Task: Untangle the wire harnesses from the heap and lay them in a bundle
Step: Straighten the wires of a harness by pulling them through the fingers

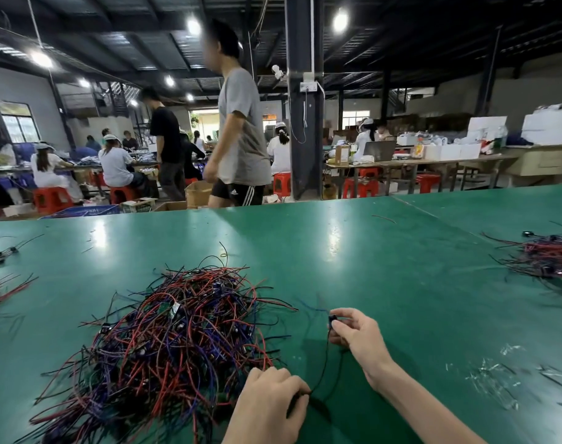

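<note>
A big tangled heap of red, blue, purple and black wire harnesses lies on the green table at front left. One thin black harness wire runs between my hands, just right of the heap. My right hand pinches the small black part at its upper end, lifted slightly above the table. My left hand grips the wire's lower end at the heap's near right edge, fingers curled. A sorted bundle of harnesses lies at the far right.
More loose harnesses lie at the left edge. Scraps of clear plastic are scattered at front right. Beyond the table's far edge a person in a grey shirt walks past, with seated workers, red stools and benches behind.
</note>
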